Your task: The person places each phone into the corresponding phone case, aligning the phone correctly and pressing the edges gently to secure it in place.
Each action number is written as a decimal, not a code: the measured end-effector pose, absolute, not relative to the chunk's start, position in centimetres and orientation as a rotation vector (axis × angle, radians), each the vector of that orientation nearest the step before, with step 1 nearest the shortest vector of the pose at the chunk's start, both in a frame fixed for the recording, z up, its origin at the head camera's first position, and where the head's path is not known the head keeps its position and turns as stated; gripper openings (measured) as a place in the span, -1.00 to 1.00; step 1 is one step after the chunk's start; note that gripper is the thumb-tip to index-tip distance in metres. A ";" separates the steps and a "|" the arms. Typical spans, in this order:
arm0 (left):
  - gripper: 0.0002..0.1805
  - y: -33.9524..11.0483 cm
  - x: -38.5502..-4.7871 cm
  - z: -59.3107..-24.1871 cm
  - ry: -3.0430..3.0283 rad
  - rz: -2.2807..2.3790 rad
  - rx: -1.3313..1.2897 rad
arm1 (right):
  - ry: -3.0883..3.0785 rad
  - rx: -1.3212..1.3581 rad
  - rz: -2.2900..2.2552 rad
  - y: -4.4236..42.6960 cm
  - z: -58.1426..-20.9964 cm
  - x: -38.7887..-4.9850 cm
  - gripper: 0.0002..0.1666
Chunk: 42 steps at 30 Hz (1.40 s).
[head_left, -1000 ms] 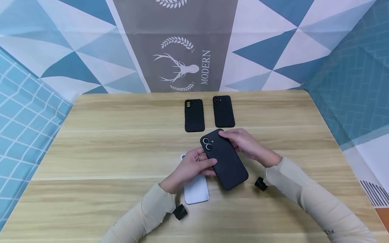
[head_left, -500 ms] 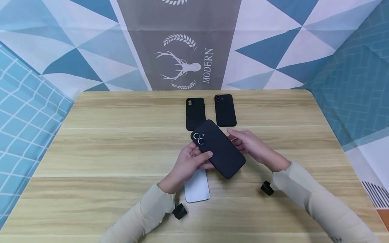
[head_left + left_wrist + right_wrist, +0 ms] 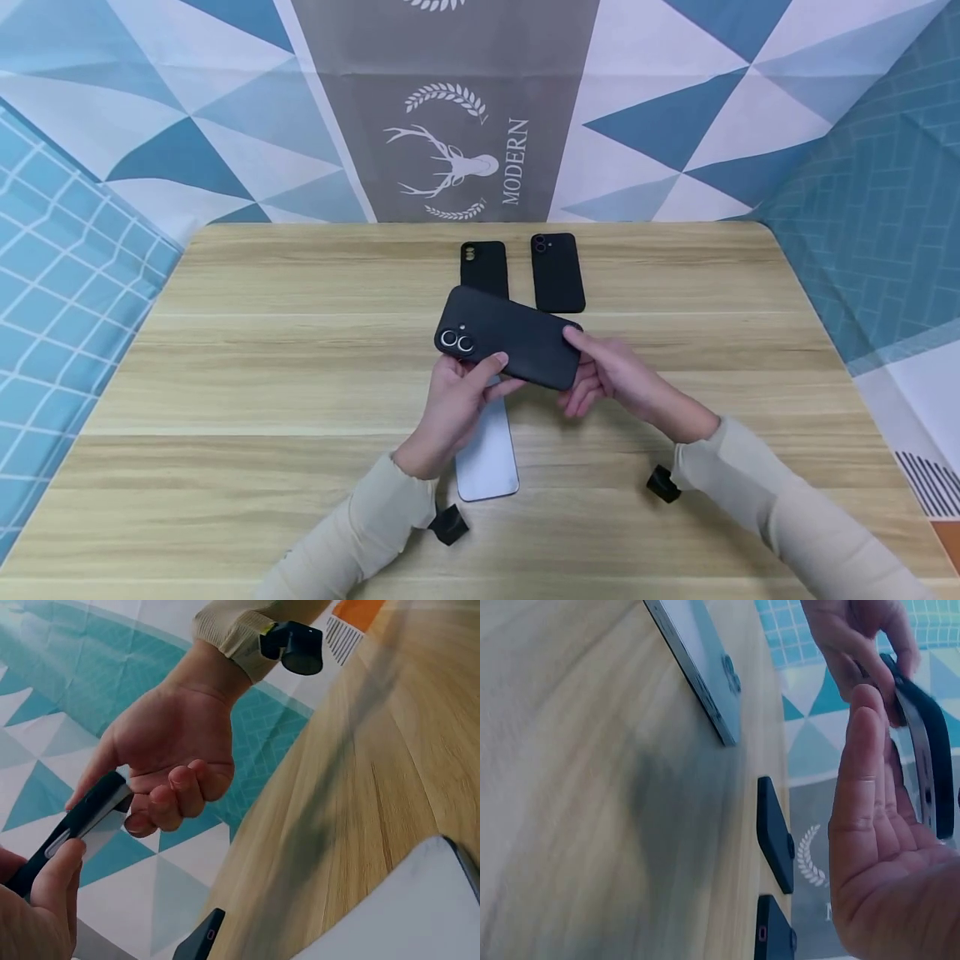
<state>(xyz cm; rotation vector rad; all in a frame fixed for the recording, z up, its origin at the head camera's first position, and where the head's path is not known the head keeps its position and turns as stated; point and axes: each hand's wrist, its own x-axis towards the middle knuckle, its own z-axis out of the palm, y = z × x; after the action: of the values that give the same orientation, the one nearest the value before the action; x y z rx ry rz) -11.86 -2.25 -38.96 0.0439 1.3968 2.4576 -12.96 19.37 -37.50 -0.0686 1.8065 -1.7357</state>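
A phone in a black case (image 3: 517, 337) is held up above the table, its back with two ringed lenses facing the head camera. My left hand (image 3: 450, 408) pinches its lower long edge near the lenses, thumb on the back. At the opposite end my right hand (image 3: 622, 379) holds it, thumb on the back and fingers beneath; the right wrist view shows those fingers (image 3: 862, 780) fairly straight. Below the left hand a white phone (image 3: 486, 458) lies on the table, its top hidden in the head view but its lenses visible in the right wrist view.
Toward the table's back lie a black phone case (image 3: 483, 267) with see-through lens holes, partly covered by the held phone, and another black phone-shaped piece (image 3: 558, 275) with dark lens rings. A patterned cloth (image 3: 660, 117) hangs behind the wooden table (image 3: 262, 375).
The cased phone has turned counterclockwise from steeply slanted to nearly level, and shifted left and away from me. My right hand left its upper edge and took its right end.
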 end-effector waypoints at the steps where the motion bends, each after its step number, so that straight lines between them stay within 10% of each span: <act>1: -0.53 -2.2 -11.8 -38.9 1.389 2.474 0.039 | 1.816 -0.084 -1.723 19.2 -37.6 -12.8 -0.27; 42: -0.50 -1.4 -11.7 -37.9 1.304 2.494 0.021 | 1.716 -0.276 -1.971 18.0 -38.3 -11.2 -0.61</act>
<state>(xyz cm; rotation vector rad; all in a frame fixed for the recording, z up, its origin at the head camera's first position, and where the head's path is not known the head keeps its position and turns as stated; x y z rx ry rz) -11.66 -1.36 -37.86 0.0214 1.3043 2.4939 -11.17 18.02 -38.34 -0.2757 1.7161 -1.9708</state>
